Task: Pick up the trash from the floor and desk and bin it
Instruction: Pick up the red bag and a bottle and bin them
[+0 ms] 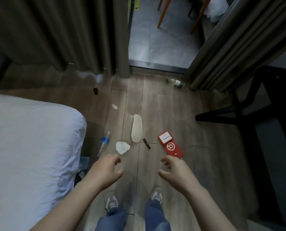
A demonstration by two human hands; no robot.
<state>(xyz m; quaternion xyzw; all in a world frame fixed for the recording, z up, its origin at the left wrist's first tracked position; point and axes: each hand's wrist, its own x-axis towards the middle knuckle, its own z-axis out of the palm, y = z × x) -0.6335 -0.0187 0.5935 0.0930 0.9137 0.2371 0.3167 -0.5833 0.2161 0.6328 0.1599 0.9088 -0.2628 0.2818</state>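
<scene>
Wood floor (155, 105) — red packet (169, 145), round white logo; blue-labelled bottle (104, 142).

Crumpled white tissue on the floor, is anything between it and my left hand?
Nothing visible. The left hand hovers empty near the crumpled white tissue, with only bare wooden floor between them. The clear plastic bottle lies off to the left by the bed, and the white insole lies beyond the tissue.
</scene>
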